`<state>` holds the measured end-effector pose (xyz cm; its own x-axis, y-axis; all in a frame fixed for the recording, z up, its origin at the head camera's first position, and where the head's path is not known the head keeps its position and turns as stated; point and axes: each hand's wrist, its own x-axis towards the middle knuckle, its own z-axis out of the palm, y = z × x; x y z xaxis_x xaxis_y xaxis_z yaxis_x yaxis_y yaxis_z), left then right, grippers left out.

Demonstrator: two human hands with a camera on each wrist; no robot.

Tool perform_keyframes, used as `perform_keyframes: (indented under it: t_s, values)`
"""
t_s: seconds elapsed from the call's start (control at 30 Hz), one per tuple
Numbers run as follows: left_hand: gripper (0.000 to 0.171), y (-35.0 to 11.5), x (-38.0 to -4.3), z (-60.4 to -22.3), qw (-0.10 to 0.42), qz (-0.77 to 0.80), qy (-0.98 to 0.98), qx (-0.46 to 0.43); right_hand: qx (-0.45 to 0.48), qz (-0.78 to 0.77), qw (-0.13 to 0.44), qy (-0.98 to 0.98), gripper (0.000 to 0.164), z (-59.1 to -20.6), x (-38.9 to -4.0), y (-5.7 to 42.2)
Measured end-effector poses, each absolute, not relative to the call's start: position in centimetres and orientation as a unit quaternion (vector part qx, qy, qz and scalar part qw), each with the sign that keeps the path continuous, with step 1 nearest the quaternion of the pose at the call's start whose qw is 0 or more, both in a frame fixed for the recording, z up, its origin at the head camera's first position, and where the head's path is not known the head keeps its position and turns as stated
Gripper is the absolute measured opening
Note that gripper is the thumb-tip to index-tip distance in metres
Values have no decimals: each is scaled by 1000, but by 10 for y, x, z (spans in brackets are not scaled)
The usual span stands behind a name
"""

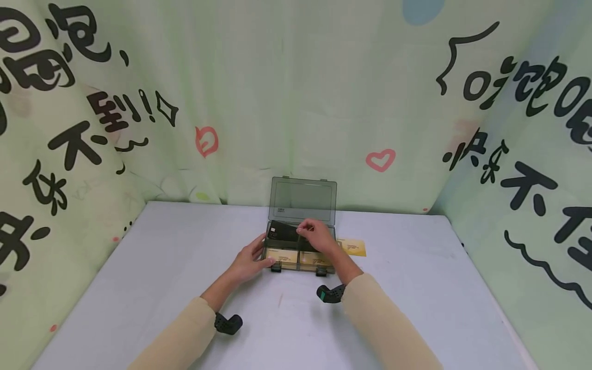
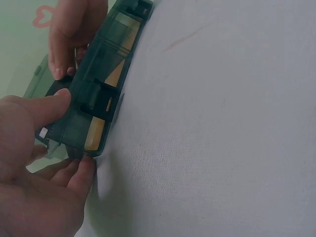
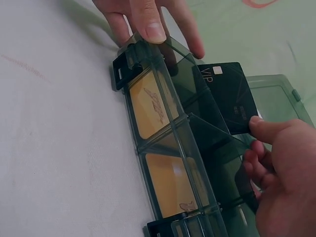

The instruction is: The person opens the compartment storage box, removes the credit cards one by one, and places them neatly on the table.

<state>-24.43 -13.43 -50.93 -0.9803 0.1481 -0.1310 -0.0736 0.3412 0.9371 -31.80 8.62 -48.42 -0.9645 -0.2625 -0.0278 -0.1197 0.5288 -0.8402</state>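
A dark translucent plastic box (image 3: 200,170) with dividers stands on the table, its hinged lid (image 1: 302,199) raised at the back. My left hand (image 1: 248,263) holds the box's left end, thumb on the front rim and fingers against the side. Between thumb and fingers, my right hand (image 1: 318,236) pinches the edge of a black card (image 3: 229,96) marked VIP. The card lies slanted over the rear left compartment, partly above its walls. Yellow cards (image 1: 281,256) fill the front left compartment, and more yellow cards (image 1: 315,258) sit in the front right one.
A loose yellow card (image 1: 353,247) lies on the white table (image 1: 398,298) just right of the box. Two black latches (image 1: 321,271) hang at the box's front. Printed pale green curtains (image 1: 287,92) enclose the table at the back and sides.
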Motion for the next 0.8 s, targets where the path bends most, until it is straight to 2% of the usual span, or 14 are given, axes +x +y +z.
perform_keyframes:
  t_s: [0.57,0.8]
  values:
    - [79,-133,-240,-503,99,567,817,15,-116,-501,26,857,14,-473,-313,93]
    - [79,-131,-241,-504,102,568,816,12,-109,-515,31,850,15,-468,-312,100]
